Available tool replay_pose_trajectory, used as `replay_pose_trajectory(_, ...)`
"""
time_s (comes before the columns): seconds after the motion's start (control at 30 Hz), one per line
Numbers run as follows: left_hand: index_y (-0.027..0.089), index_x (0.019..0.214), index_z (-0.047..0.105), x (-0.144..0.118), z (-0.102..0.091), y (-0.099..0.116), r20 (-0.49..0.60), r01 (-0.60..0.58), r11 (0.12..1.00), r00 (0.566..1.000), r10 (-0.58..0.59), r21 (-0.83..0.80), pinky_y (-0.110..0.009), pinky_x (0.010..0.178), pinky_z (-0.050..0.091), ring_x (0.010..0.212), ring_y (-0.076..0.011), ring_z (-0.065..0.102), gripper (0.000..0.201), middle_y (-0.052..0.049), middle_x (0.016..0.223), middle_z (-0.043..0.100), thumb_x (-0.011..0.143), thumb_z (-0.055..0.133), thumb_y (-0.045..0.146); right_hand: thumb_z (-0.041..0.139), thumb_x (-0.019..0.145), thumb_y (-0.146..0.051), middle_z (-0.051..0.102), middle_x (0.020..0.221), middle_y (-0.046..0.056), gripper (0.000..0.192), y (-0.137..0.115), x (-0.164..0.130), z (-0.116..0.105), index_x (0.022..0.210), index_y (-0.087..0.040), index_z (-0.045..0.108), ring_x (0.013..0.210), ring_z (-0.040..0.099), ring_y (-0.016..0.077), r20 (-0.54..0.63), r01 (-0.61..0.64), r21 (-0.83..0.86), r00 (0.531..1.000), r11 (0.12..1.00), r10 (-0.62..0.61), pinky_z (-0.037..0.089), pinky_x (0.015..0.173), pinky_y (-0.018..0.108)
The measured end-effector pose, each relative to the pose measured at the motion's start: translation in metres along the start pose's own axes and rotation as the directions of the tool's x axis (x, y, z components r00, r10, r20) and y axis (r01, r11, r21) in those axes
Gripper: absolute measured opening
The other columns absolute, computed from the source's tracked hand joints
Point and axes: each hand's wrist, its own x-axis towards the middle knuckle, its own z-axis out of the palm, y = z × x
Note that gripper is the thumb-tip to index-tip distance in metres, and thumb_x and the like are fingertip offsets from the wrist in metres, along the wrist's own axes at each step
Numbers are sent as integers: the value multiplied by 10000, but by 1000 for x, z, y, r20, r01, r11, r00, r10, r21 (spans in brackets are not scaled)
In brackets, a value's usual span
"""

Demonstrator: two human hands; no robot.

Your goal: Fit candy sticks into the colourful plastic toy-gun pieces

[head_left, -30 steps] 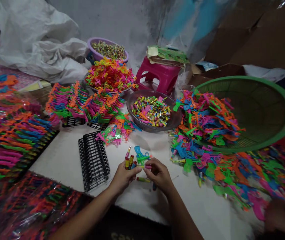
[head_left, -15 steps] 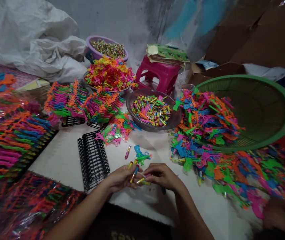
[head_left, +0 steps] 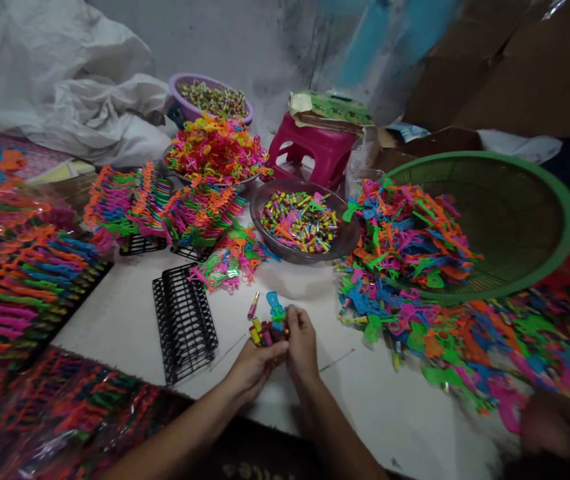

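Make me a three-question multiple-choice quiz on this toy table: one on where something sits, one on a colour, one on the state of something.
1. Where is the empty black rack?
A. left of the hands
B. inside the green basket
C. on the pink stool

2. What colour is the big basket?
A. purple
B. green
C. black

3. What is the left hand doing?
A. lying flat and empty
B. resting in the bowl
C. gripping a bunch of small tubes

Answers: 1 A, the rack lies on the white table left of both hands. 2 B, its rim is green. 3 C, tube ends stick up from its fingers, beside the right hand.
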Motion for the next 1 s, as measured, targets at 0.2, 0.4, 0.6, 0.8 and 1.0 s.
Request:
replay_pose_trajectory(0.2,136,811,610,4,-11,3,-123,-51,996,992,43,-68,-187,652,473,700,-99,598,271,-9,754,638,576,739,171,437,834,-295,631,892,54,199,0,-24,-11,927,-204,588,857,582,170,275,305,-154,927,940,-256,455,793,317)
replay_pose_trajectory(0.4,116,710,590,6,-19,34,-290,-3,993,956,-31,-117,-281,674,525,626,-124,622,19,-36,660,640,699,606,116,584,734,-288,613,837,65,145,7,-4,-49,847,-210,630,815,544,207,398,509,-506,854,696,-335,433,746,357)
replay_pose_trajectory(0.6,126,790,602,-4,-23,35,-192,63,998,980,-57,26,-236,636,524,635,-108,616,187,-12,695,632,629,685,82,522,780,-259,584,759,46,129,9,-7,-42,737,-191,622,736,537,173,378,422,-487,891,765,-251,431,680,307)
replay_pose_trajectory(0.8,129,834,612,-9,-18,19,-73,-32,999,997,29,-44,-298,718,519,786,-173,627,246,-56,825,660,615,718,166,444,828,-221,606,955,44,235,-14,-10,-9,820,-254,676,907,507,197,505,585,-451,790,674,-348,382,804,365)
replay_pose_trajectory(1.0,118,754,604,-7,-25,43,-305,-107,994,948,90,-38,-212,553,522,553,-97,596,207,-7,664,637,583,688,35,526,740,-110,552,1104,80,281,-11,36,16,982,-217,621,1020,447,219,727,806,-458,582,374,-365,350,864,371)
